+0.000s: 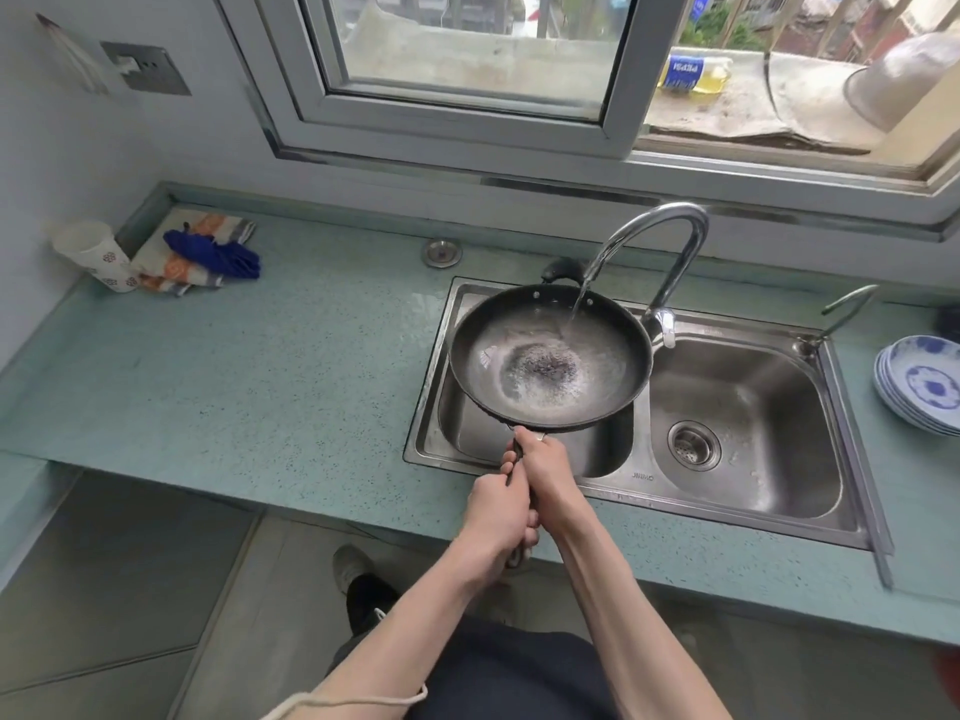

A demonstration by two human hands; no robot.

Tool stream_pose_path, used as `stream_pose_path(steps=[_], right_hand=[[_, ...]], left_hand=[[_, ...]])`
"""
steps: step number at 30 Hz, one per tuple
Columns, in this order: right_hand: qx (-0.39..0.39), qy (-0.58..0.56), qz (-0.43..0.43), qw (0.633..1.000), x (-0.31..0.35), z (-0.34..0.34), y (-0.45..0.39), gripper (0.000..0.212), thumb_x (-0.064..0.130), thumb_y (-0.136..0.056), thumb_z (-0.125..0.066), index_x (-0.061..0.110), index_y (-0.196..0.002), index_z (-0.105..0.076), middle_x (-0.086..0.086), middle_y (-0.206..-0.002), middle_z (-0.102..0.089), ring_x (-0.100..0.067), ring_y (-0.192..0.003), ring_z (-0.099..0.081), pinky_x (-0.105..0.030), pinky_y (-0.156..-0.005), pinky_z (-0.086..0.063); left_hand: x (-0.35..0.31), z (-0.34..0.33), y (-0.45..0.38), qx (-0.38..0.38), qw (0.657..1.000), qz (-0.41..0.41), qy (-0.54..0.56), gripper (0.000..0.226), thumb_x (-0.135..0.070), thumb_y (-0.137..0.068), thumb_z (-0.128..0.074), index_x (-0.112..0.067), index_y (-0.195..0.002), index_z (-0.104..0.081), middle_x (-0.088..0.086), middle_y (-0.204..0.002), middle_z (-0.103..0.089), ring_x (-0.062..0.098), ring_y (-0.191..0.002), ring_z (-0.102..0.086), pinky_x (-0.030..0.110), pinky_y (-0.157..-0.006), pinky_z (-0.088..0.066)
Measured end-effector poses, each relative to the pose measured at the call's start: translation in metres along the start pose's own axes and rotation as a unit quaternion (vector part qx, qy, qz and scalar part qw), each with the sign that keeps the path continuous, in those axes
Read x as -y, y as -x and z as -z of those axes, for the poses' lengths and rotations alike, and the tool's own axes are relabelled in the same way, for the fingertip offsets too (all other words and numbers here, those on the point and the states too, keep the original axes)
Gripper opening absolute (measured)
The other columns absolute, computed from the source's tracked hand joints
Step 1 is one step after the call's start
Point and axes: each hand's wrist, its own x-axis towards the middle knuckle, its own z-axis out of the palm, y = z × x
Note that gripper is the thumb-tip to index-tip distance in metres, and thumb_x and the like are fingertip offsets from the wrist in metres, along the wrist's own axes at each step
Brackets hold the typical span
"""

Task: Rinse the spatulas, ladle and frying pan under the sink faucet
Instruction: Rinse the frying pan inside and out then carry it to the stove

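Currently, head view:
Pan [550,366]: held over the sink's [852,517] left basin, water pooled inside.
Faucet [670,252]: behind the sink, running; stream lands on the pan's far side.
Right hand [545,467]: fingers wrapped round the pan handle, just behind the rim.
Left hand [496,514]: fingers wrapped round the same handle, further back.
Plates [919,384]: stacked right of the sink.
Gloves [215,254]: on a cloth [176,267], well left of the sink.

Soft daylight from the window [467,44]; edges bend, wide-angle.
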Motion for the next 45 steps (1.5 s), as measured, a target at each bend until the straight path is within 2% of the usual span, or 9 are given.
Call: stream_pose_path(steps=[10, 17, 22, 25, 28, 32, 34, 38, 45], right_hand=[[-0.008, 0.057, 0.054, 0.997, -0.014, 0.011, -0.005, 0.018, 0.023, -0.105, -0.053, 0.009, -0.096, -0.046, -0.005, -0.061, -0.054, -0.016, -0.046, -0.05, -0.024, -0.044, -0.043], [0.065, -0.039, 0.033, 0.997, -0.029, -0.003, -0.011, 0.02, 0.025, -0.109, -0.049, 0.008, -0.099, -0.05, -0.002, -0.061, -0.049, -0.017, -0.05, -0.046, -0.026, -0.047, -0.04], [0.026, -0.053, 0.014, 0.998, -0.015, -0.015, -0.008, 0.026, 0.015, -0.108, -0.045, 0.006, -0.084, -0.051, -0.005, -0.057, -0.045, -0.015, -0.045, -0.041, -0.021, -0.04, -0.036], [0.004, -0.024, 0.013, 1.0, -0.007, -0.014, -0.009, 0.023, 0.012, -0.103, -0.047, 0.007, -0.081, -0.049, -0.006, -0.056, -0.047, -0.015, -0.042, -0.043, -0.021, -0.04, -0.037], [-0.017, 0.012, 0.03, 0.999, -0.005, -0.005, -0.008, 0.022, 0.012, -0.099, -0.048, 0.008, -0.078, -0.049, -0.006, -0.054, -0.05, -0.017, -0.042, -0.044, -0.023, -0.043, -0.038], [-0.053, 0.075, 0.066, 0.994, -0.013, 0.006, -0.014, 0.021, 0.027, -0.09, -0.054, 0.01, -0.079, -0.052, -0.005, -0.058, -0.059, -0.022, -0.052, -0.053, -0.036, -0.058, -0.046], [-0.058, 0.066, 0.074, 0.993, -0.017, 0.01, -0.015, 0.022, 0.028, -0.092, -0.055, 0.011, -0.081, -0.049, -0.004, -0.059, -0.058, -0.02, -0.053, -0.053, -0.037, -0.059, -0.045], [0.001, -0.027, 0.059, 0.998, -0.023, 0.013, -0.012, 0.02, 0.022, -0.107, -0.051, 0.007, -0.093, -0.048, -0.004, -0.058, -0.05, -0.016, -0.047, -0.045, -0.027, -0.046, -0.039], [0.074, -0.119, 0.011, 0.99, -0.024, 0.009, -0.012, 0.024, 0.025, -0.109, -0.049, 0.007, -0.094, -0.053, -0.003, -0.06, -0.047, -0.013, -0.044, -0.046, -0.022, -0.042, -0.039]], left_hand=[[0.023, -0.001, -0.006, 0.049, 0.996, -0.033, 0.06, 0.05, -0.047, -0.109, -0.036, -0.016, -0.07, -0.04, 0.003, -0.049, -0.035, 0.015, -0.036, -0.034, 0.023, -0.039, -0.033], [0.029, 0.011, -0.009, -0.009, 0.997, -0.072, -0.006, 0.048, -0.04, -0.109, -0.041, -0.01, -0.072, -0.044, 0.005, -0.046, -0.041, 0.019, -0.033, -0.038, 0.028, -0.04, -0.034], [0.011, 0.013, -0.006, -0.039, 0.998, -0.049, -0.031, 0.051, -0.04, -0.109, -0.038, -0.01, -0.07, -0.049, 0.004, -0.045, -0.046, 0.02, -0.032, -0.044, 0.025, -0.038, -0.038], [-0.004, 0.013, 0.0, -0.01, 1.0, -0.013, 0.0, 0.047, -0.043, -0.109, -0.036, -0.013, -0.075, -0.049, 0.003, -0.049, -0.045, 0.017, -0.035, -0.043, 0.025, -0.04, -0.036], [-0.006, 0.009, 0.004, 0.029, 0.999, 0.006, 0.032, 0.047, -0.048, -0.108, -0.033, -0.017, -0.075, -0.045, 0.0, -0.051, -0.043, 0.014, -0.037, -0.04, 0.024, -0.042, -0.033], [0.002, 0.003, 0.002, 0.072, 0.994, 0.02, 0.085, 0.049, -0.056, -0.105, -0.04, -0.02, -0.071, -0.044, 0.0, -0.052, -0.039, 0.012, -0.038, -0.036, 0.022, -0.041, -0.033], [0.007, 0.002, -0.001, 0.078, 0.993, 0.01, 0.087, 0.049, -0.056, -0.105, -0.04, -0.019, -0.072, -0.045, 0.001, -0.052, -0.039, 0.013, -0.039, -0.035, 0.021, -0.04, -0.033], [0.021, -0.002, -0.008, 0.044, 0.998, -0.032, 0.029, 0.047, -0.049, -0.108, -0.038, -0.014, -0.077, -0.046, 0.006, -0.052, -0.042, 0.017, -0.038, -0.039, 0.025, -0.041, -0.035], [0.019, -0.004, -0.006, -0.047, 0.994, -0.083, -0.059, 0.052, -0.041, -0.107, -0.041, -0.012, -0.067, -0.054, 0.006, -0.047, -0.053, 0.023, -0.036, -0.049, 0.026, -0.038, -0.039]])
